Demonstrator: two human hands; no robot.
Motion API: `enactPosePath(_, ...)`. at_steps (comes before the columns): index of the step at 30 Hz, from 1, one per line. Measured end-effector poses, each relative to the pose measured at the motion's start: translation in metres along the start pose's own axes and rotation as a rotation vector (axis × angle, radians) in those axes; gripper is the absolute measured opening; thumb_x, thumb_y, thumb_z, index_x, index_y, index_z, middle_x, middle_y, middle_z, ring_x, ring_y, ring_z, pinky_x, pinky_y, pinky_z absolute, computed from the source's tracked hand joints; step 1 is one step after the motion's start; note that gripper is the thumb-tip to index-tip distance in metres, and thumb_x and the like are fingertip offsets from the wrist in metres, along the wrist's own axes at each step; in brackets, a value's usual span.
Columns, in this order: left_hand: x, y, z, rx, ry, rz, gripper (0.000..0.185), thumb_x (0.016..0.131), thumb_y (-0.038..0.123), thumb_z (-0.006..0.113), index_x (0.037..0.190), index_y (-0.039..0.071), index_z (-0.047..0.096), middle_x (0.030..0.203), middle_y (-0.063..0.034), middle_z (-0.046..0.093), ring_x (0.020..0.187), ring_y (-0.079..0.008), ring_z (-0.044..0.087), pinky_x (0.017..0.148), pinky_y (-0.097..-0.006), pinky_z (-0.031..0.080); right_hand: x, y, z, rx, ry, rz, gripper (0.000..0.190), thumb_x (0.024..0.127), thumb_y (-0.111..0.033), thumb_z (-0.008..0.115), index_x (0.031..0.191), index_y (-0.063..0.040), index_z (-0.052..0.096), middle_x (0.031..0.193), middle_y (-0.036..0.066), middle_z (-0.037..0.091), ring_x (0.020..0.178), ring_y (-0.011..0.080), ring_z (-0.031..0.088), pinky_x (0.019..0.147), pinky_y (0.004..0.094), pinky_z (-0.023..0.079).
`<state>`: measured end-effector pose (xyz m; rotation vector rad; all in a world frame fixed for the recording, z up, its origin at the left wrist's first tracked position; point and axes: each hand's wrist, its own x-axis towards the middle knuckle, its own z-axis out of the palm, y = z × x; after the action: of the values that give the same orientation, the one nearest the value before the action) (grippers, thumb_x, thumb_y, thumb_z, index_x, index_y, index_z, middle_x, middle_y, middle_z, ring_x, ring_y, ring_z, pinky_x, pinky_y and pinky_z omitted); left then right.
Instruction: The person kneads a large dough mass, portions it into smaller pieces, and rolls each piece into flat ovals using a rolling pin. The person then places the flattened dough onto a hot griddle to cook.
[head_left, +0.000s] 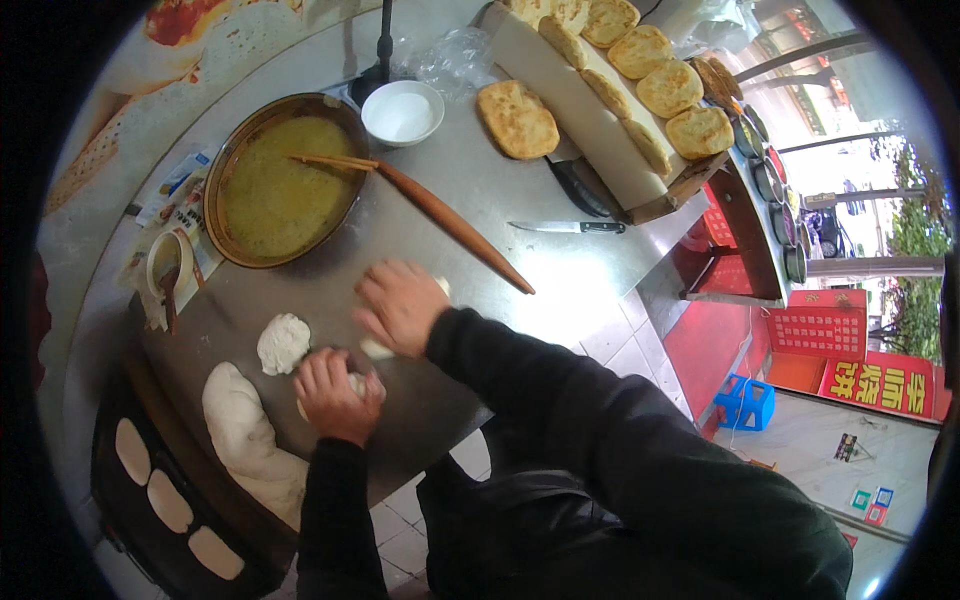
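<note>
My left hand (337, 394) curls over a small piece of dough (356, 384) near the front of the steel worktop (442, 420); pale edges show past the fingers. My right hand (405, 307) lies palm down, slightly blurred, over another dough piece (375, 349), whose ends stick out on both sides. Its underside is hidden, so its grip does not show. A rough, floury lump of dough (283, 343) rests just beyond my left hand. Along the left side stretches a long, thick roll of dough (244, 427), partly covered by my left sleeve.
A brown bowl of yellowish liquid (289, 191) supports the tip of a wooden rolling pin (454, 225). Nearby are a white bowl of white contents (403, 112), a knife (568, 226) and baked flatbreads (670, 88). At lower left, a dark griddle (135, 517) carries flat dough pieces.
</note>
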<state>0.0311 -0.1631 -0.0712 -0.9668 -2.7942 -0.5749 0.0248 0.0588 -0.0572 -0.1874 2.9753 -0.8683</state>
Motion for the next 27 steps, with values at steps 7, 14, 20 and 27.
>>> enactPosePath(7,-0.053,-0.01,-0.019,-0.001,-0.247,-0.212,0.018,0.1,0.024,0.059,0.098,0.006,0.061,0.102,-0.0172,0.062,0.104,-0.0401,0.057,0.093,-0.053,0.042,-0.019,0.016,-0.005,0.516,0.07,-0.133,0.042,0.103,-0.036,0.07,0.126,-0.001,0.071,0.137,0.021,0.066,0.131,0.0407,0.06,0.114,0.0463,0.047)
enactPosePath(14,-0.038,0.039,-0.052,-0.035,0.075,-0.084,0.057,0.1,0.02,0.063,0.151,0.0,0.047,0.161,-0.024,0.043,0.148,-0.0482,0.04,0.123,-0.0617,0.026,-0.116,0.18,-0.139,-0.113,0.451,0.332,0.025,0.087,0.001,0.069,0.111,-0.004,0.074,0.113,0.017,0.071,0.111,0.039,0.065,0.098,0.046,0.054)
enactPosePath(20,0.052,0.113,-0.004,-0.033,-0.026,-0.107,0.067,0.095,0.019,0.074,0.153,0.002,0.045,0.158,-0.0234,0.048,0.151,-0.0409,0.042,0.126,-0.0574,0.027,-0.153,0.215,-0.161,-0.433,0.178,0.374,0.021,0.087,-0.005,0.064,0.106,-0.005,0.072,0.104,0.014,0.068,0.108,0.0361,0.063,0.092,0.0464,0.052)
enactPosePath(27,0.058,0.07,0.041,-0.094,-0.046,-0.18,0.048,0.094,0.021,0.078,0.136,0.004,0.062,0.117,-0.0174,0.066,0.107,-0.0385,0.06,0.099,-0.0531,0.043,-0.074,0.199,-0.142,-0.451,0.342,0.235,0.014,0.089,-0.011,0.067,0.101,-0.005,0.062,0.102,0.016,0.062,0.1,0.0353,0.065,0.086,0.0469,0.054)
